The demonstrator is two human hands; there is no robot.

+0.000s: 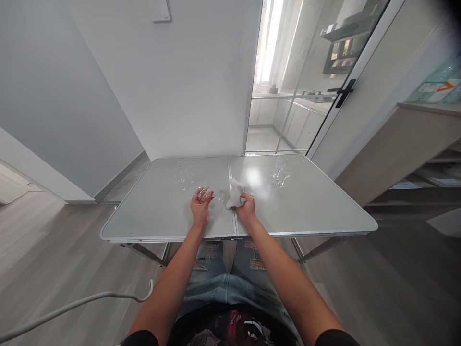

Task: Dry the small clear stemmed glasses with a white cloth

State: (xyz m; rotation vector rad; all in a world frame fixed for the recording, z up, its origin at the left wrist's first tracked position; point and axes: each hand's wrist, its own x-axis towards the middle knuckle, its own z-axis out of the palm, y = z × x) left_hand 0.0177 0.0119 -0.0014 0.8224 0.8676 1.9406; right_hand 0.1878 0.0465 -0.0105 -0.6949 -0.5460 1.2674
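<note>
My left hand (200, 204) is closed around a clear stemmed glass (217, 197), tilted on its side above the table. Its stem and foot point right, toward the cloth. A crumpled light grey cloth (236, 193) is bunched in my right hand (247, 207), just right of the glass. Whether cloth and glass touch, I cannot tell. Beyond my left hand stand a few clear glasses (183, 177), faint against the tabletop. More clear stemmed glasses (280, 174) are grouped on the right half of the table.
The pale folding table (306, 211) has a metal rim and a centre seam. A white wall (201, 86) rises behind it. To the right are a glass door with a black handle (345, 92) and a wooden shelf (396, 139). A grey cable (90, 299) hangs at lower left.
</note>
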